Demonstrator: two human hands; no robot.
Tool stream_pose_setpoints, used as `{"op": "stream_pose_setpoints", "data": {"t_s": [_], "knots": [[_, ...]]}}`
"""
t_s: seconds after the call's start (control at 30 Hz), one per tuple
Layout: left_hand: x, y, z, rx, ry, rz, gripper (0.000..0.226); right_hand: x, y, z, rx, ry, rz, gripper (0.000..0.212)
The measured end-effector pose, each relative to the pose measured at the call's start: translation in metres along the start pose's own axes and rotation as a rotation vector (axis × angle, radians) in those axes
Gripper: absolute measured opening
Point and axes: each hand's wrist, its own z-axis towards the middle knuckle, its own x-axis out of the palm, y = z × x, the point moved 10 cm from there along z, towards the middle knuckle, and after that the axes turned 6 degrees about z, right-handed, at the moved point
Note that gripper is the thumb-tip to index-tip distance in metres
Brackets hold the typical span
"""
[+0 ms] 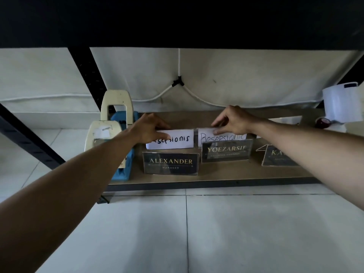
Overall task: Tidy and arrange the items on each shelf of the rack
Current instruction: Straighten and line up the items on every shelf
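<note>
Handwritten "Resepsionis" signs point(178, 139); "ALEXANDER MANAGER" plate point(170, 163)

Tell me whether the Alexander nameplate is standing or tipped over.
Standing. The Alexander nameplate sits on the shelf, its face readable from the front.

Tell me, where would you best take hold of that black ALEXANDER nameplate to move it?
Grip the ALEXANDER nameplate by its top edge, coming from above and in front. It stands upright at the shelf's front, a thin wide plate, and its top looks free; both hands are busy with the white signs behind.
</note>
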Motion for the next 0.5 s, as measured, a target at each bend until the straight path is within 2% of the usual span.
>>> {"op": "stream_pose_setpoints", "data": {"t_s": [0.5], "knots": [[-0.0023, 0.0041, -0.0017, -0.015, 0.016, 0.033, 0.042, 0.0074, 0.0081, 0.0009, -0.002, 0.003, 0.024, 0.035]]}}
